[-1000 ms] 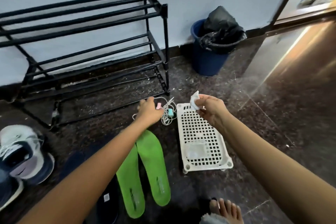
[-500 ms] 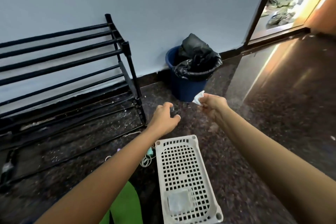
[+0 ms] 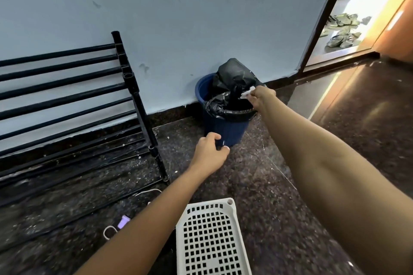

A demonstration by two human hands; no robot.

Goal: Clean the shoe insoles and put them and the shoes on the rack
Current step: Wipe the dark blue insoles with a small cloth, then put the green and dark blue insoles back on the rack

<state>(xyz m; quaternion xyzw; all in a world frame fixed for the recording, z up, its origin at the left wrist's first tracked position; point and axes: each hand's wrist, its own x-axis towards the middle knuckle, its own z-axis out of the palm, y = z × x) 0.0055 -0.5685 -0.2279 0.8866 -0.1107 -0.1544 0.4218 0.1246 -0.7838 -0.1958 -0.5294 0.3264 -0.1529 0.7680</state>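
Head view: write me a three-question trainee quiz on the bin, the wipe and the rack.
1. True or false: the right hand pinches a white wipe above the blue bin.
2. What lines the bin? A) a black bag B) a white bag C) nothing
3. In this view, on which side of the bin does the black rack stand?

Key: 1 true; 2 A; 3 left.
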